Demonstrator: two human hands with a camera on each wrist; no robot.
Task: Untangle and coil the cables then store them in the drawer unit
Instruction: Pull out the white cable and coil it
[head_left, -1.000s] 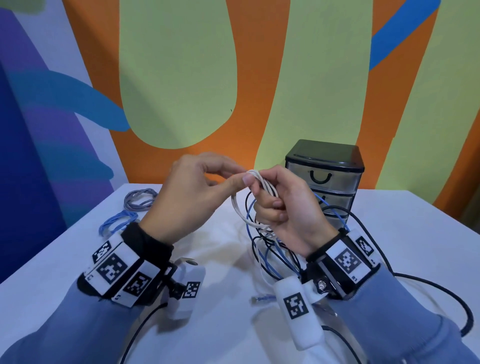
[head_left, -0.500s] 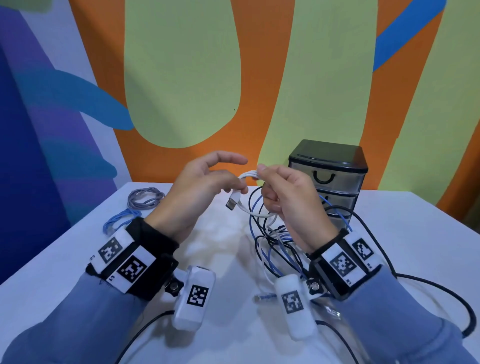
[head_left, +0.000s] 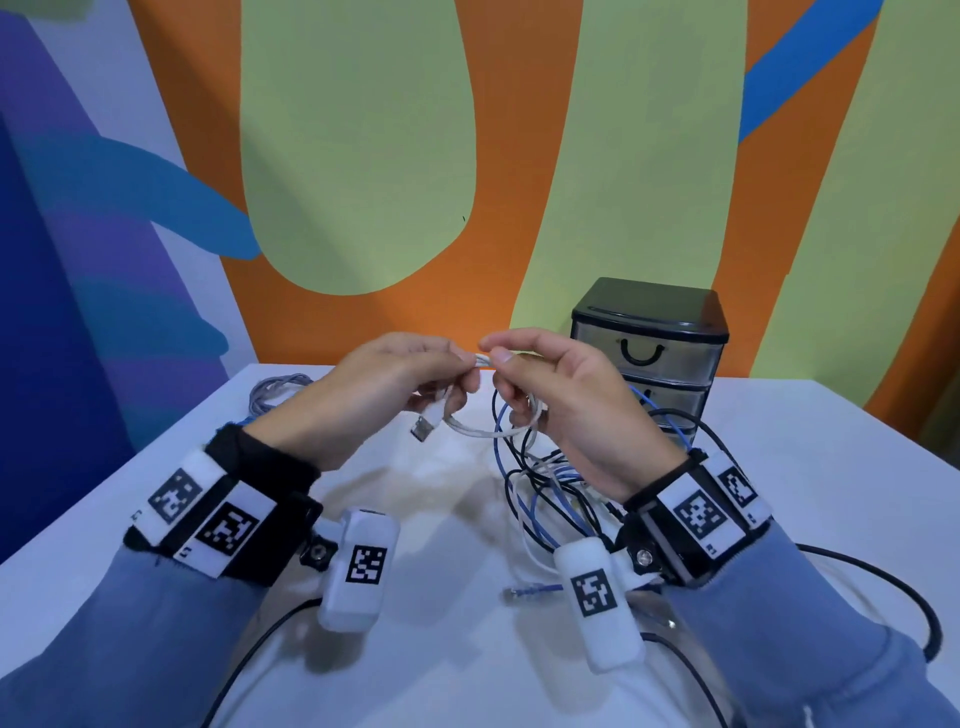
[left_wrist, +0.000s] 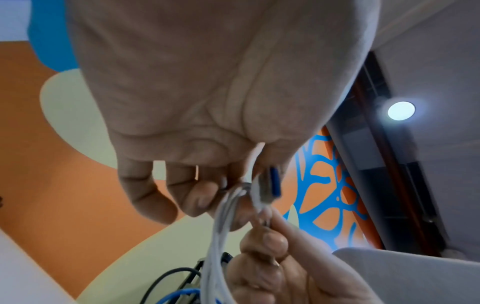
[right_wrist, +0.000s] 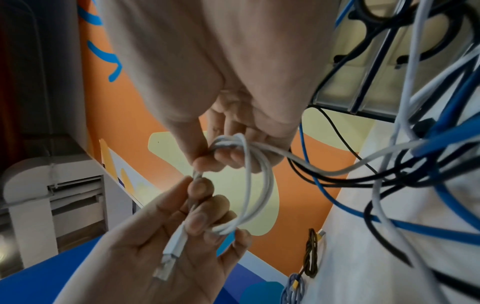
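A white USB cable (head_left: 483, 430) forms small loops held up between both hands above the table. My right hand (head_left: 550, 384) pinches the top of the loops (right_wrist: 249, 156) between thumb and forefinger. My left hand (head_left: 395, 384) pinches the same cable near its free end, and the USB plug (head_left: 423, 427) (right_wrist: 168, 257) hangs below its fingers. The cable trails down into a tangle of black, blue and white cables (head_left: 550, 493) lying on the white table (head_left: 415, 649). The black drawer unit (head_left: 649, 343) stands behind the right hand with its drawers closed.
Coiled grey (head_left: 275, 389) and blue cables lie at the table's far left, by the painted wall. A thick black cable (head_left: 883, 582) curves along the right side. A blue network plug (head_left: 524, 592) lies near my right wrist.
The USB plug end has come free and now hangs below my left hand. Both hands have shifted their hold to the top of the white loops.
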